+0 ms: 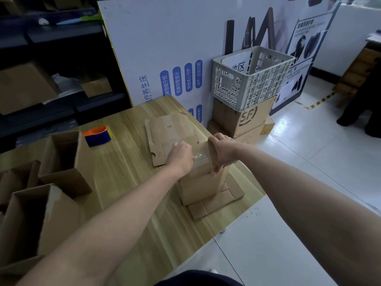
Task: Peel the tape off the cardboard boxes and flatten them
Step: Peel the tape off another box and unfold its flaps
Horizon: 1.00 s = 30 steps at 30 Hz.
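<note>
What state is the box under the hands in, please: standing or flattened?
Standing, not flattened: the box rises upright on flattened cardboard, glossy clear tape across its top, where the right hand grips it.

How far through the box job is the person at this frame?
Done: two flattened boxes lie on the table, one behind the hands, one under the standing box. In hand: the right hand grips the standing box while the left hand seems to pinch its clear tape. Left: that box, plus at least two open boxes standing at the left.
</note>
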Motion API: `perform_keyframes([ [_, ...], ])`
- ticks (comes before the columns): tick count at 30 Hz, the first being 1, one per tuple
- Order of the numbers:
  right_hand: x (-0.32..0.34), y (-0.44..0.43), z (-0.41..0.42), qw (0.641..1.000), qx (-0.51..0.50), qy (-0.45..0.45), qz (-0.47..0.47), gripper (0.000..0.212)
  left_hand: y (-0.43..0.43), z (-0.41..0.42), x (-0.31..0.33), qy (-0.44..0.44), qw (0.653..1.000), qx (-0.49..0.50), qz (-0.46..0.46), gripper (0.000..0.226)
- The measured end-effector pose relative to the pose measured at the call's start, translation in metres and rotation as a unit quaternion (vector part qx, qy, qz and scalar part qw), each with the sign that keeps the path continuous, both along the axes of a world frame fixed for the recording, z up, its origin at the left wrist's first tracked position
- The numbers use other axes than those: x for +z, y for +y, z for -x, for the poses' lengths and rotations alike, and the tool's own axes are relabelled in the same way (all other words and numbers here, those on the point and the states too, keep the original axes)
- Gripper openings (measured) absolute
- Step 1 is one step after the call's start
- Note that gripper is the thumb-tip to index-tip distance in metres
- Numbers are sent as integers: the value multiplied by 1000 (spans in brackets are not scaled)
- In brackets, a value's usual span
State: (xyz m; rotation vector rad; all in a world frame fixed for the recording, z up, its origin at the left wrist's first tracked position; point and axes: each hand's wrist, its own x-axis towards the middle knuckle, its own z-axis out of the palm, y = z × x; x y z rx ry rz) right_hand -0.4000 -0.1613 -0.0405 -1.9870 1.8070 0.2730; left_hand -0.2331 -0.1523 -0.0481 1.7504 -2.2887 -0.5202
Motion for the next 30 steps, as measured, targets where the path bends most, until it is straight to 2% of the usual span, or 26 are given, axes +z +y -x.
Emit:
perform_keyframes([
  [4,-2,-2,1,1000,2,-1,1,129,2,-1,2,-27,1000,-1,3,19],
  [11,-1,-2,2,1000,2,-2,-2,129,-4,-3,9,10,999,21,-23,4],
  [16,1,-1,1,1000,4,-3,3,128,-3,-6,6,41,998,29,-26,3],
  [21,2,-3,0,1000,-3,-3,-2,128,1,-11,-5,30,998,42,38,9],
  [30,3,-4,-2,1000,-7,13,-13,130,-6,-15,-2,25,999,36,-7,8],
])
